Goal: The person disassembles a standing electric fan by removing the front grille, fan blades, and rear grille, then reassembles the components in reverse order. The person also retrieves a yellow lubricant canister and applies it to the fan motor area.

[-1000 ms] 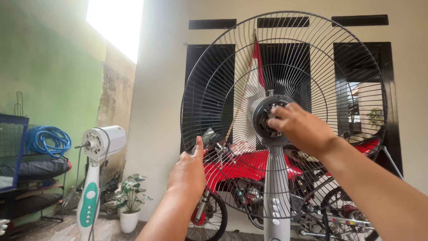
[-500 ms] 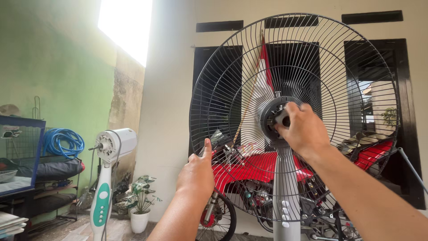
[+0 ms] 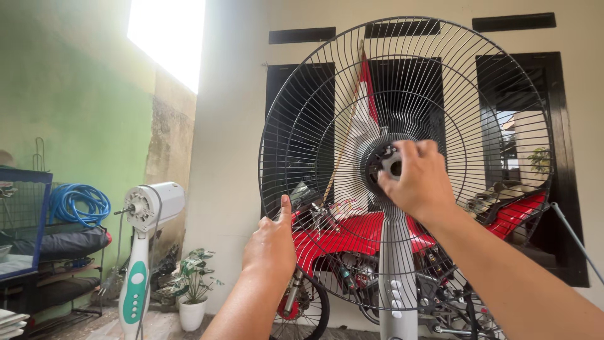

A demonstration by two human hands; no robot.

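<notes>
A big round black wire fan guard [image 3: 327, 113] stands upright on a grey fan stand [image 3: 397, 277] with a column of buttons. My left hand [image 3: 272, 242] grips the guard's lower left rim, thumb pointing up. At the guard's centre, my right hand [image 3: 420, 179] is closed on the dark hub nut [image 3: 390, 165], which sits on the motor shaft; my fingers hide most of it. No blade is on the fan.
A second stand fan [image 3: 141, 245], white and teal with no guard or blade, stands at the left. A red motorcycle [image 3: 352, 239] is parked behind the guard. A blue hose coil [image 3: 74, 203], a blue cage [image 3: 22, 220] and a potted plant [image 3: 192, 296] line the green wall.
The view has shifted, so the guard and both hands sit further right in frame. My right hand has turned slightly on the hub. My left hand keeps its hold on the rim.
</notes>
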